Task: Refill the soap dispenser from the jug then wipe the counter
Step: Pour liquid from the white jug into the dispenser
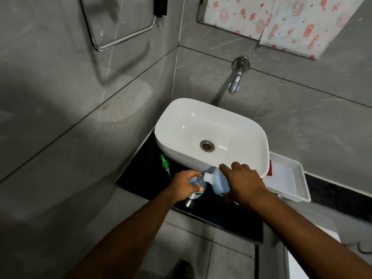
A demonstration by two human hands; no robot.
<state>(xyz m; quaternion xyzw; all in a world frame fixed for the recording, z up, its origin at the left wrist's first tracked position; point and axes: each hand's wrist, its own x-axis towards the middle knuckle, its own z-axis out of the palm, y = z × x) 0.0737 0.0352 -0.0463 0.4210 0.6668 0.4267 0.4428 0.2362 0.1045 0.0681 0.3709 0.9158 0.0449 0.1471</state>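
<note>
My right hand grips a translucent jug of blue liquid, tipped to the left so its white threaded spout meets the mouth of the soap dispenser bottle. My left hand is wrapped around that clear bottle, which stands on the black counter and holds some blue liquid. The dispenser's green pump head with its tube lies on the counter to the left, apart from the bottle.
A white basin sits on the counter just behind the hands, under a chrome wall tap. A white tray with something red at its edge rests to the right. Grey tiled walls close in left and behind.
</note>
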